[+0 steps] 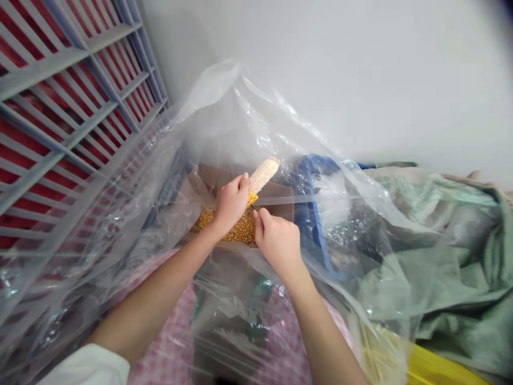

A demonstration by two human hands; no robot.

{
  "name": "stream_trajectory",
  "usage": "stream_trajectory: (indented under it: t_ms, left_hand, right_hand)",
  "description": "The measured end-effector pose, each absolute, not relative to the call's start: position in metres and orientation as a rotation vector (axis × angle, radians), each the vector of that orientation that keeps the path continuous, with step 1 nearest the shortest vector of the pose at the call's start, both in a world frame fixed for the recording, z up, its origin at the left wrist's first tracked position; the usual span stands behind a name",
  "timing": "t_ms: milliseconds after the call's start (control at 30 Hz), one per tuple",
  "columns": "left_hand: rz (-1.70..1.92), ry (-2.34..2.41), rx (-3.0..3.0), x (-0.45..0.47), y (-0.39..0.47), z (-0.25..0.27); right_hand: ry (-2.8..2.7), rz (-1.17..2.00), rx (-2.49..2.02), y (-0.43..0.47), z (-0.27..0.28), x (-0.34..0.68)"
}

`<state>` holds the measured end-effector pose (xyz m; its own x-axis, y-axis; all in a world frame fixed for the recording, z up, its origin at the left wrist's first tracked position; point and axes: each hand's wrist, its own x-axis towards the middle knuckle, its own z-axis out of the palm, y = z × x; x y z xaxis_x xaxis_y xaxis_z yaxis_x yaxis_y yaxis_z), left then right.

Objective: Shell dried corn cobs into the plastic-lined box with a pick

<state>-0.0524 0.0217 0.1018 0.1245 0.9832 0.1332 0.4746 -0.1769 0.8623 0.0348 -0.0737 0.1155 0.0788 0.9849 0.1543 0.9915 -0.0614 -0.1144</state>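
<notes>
Frame centre: left hand (pixel 233 202) closed around a mostly bare corn cob (pixel 264 175), which slants beyond its fingers toward upper right; loose kernels (pixel 240 231) lie below. Just right of centre, right hand (pixel 279 239) pinches a thin dark object (pixel 252 206), beside the cob's kernelled lower end.

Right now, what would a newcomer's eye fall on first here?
The partly bare corn cob stands out centrally in the left hand, its yellow kernels near the right hand. Loose kernels lie below in a cardboard box. Clear plastic sheeting spreads around; a slatted rack fills the upper left.
</notes>
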Motion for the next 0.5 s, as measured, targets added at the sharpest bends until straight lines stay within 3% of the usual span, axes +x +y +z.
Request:
stream_trajectory:
  t_ms: [500]
  left_hand:
    - [0.940,1.509,1.802,-0.0502,0.0150,0.1055]
  right_hand:
    - [-2.182,-0.080,-2.065,-0.0716,0.1121,0.0400]
